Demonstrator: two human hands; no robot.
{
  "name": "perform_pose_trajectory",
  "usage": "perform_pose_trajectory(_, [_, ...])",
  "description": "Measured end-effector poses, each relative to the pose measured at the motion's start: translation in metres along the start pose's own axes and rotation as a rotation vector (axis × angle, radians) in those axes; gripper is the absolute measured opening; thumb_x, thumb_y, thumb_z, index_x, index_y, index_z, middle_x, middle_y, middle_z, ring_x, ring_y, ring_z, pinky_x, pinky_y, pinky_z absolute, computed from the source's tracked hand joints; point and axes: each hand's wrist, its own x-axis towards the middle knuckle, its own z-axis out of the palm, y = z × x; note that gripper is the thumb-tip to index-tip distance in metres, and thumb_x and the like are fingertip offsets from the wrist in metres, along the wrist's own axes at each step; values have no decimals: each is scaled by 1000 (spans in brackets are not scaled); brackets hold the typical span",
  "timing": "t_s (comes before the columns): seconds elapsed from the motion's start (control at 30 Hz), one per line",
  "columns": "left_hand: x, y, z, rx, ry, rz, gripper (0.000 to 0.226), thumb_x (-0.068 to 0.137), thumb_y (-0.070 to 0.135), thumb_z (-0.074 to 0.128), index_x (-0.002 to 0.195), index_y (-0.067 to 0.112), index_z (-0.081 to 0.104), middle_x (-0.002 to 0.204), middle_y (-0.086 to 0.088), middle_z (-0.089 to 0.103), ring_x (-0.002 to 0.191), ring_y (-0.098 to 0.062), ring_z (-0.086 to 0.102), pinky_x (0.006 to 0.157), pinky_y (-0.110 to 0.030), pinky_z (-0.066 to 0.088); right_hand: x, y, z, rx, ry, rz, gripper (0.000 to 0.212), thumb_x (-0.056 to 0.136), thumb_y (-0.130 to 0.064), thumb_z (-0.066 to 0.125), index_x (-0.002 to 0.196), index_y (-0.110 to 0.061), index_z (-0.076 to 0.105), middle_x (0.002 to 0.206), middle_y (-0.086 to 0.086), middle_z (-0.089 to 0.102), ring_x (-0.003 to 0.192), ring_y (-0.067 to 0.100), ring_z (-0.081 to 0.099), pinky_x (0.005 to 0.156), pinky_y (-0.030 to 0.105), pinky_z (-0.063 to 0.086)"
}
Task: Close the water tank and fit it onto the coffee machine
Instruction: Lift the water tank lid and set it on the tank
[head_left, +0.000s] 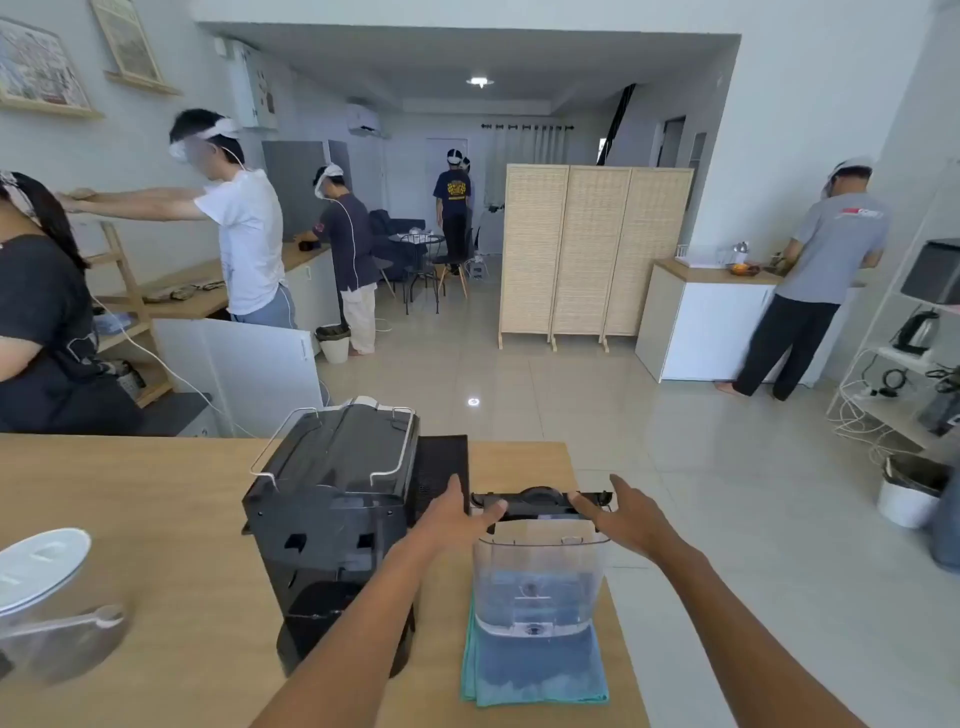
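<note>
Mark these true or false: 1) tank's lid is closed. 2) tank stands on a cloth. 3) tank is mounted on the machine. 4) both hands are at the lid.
1) False: the water tank is open at the top; its black lid is tipped back behind it.
2) True: it stands on a teal cloth.
3) False: it stands on the table, right of the coffee machine.
4) True: left hand and right hand are at the lid's ends.

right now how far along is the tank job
Done: the water tank stands open on the blue cloth, beside the coffee machine. In hand: left hand and right hand reach the black lid. Left: closing the tank and fitting it.
</note>
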Motion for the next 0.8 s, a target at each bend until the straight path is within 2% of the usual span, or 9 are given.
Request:
perform_pose_trajectory(0.07, [4, -6, 7, -43, 4, -88, 108, 81, 77, 57, 159, 10, 24, 162, -6, 35, 148, -28, 33, 116, -38, 30, 2, 3, 1, 44, -44, 16, 100, 83, -73, 52, 154, -8, 27, 154, 16, 41, 138, 33, 42, 106, 42, 37])
perform_pose_trajectory(0.13, [9, -16, 12, -92, 15, -106, 81, 80, 78, 55, 129, 13, 59, 134, 1, 60, 125, -18, 55, 103, -36, 41, 3, 6, 2, 83, -89, 2, 83, 83, -74, 52, 138, -13, 51, 132, 11, 62, 114, 26, 58, 85, 32, 45])
perform_pose_trajectory(0.2, [11, -20, 18, -162, 24, -83, 48, 89, 66, 56, 104, 19, 55, 113, 3, 59, 98, -5, 57, 83, -29, 41, 4, 9, 5, 130, -90, -29, 72, 81, -76, 52, 123, -18, 60, 109, 2, 69, 95, 17, 62, 69, 25, 42])
perform_pose_trajectory(0.27, [4, -16, 23, -231, 63, -41, 31, 95, 55, 58, 107, 27, 51, 108, 7, 56, 94, -2, 53, 77, -27, 39, 4, 14, 8, 216, -78, -60, 66, 82, -72, 56, 124, -22, 58, 110, -2, 66, 96, 16, 62, 71, 26, 42])
perform_pose_trajectory(0.33, [4, -16, 26, -275, 95, -3, 20, 99, 44, 57, 115, 34, 49, 103, 18, 57, 105, -5, 52, 87, -26, 35, 3, 17, 12, 285, -54, -93, 61, 85, -65, 60, 132, -27, 53, 116, -1, 66, 99, 17, 64, 77, 28, 44])
perform_pose_trajectory(0.53, [8, -29, 30, -314, 233, 131, 52, 95, 43, 65, 145, 31, 53, 113, 3, 76, 102, -19, 71, 97, -34, 53, 4, 23, 18, 343, 24, -170, 60, 88, -57, 62, 142, -37, 44, 126, -5, 65, 112, 22, 64, 94, 34, 47])
perform_pose_trajectory(0.63, [10, -32, 30, -287, 326, 201, 34, 92, 40, 71, 126, 41, 68, 100, 8, 80, 92, -19, 74, 88, -35, 57, 4, 23, 17, 344, 46, -217, 64, 88, -55, 63, 145, -41, 38, 127, -8, 62, 111, 22, 65, 99, 36, 50])
perform_pose_trajectory(0.73, [5, -25, 30, -308, 387, 248, 23, 91, 26, 75, 105, 44, 73, 84, 9, 81, 82, -4, 75, 75, -18, 54, 5, 21, 17, 340, 52, -241, 69, 88, -55, 62, 148, -42, 32, 127, -8, 63, 104, 24, 70, 96, 36, 54])
perform_pose_trajectory(0.8, [3, -23, 32, -323, 420, 281, 24, 89, 19, 77, 106, 36, 76, 79, 14, 80, 80, -3, 74, 73, -13, 53, 6, 19, 17, 363, 58, -251, 77, 84, -66, 56, 151, -41, 28, 130, -8, 60, 107, 26, 68, 100, 38, 52])
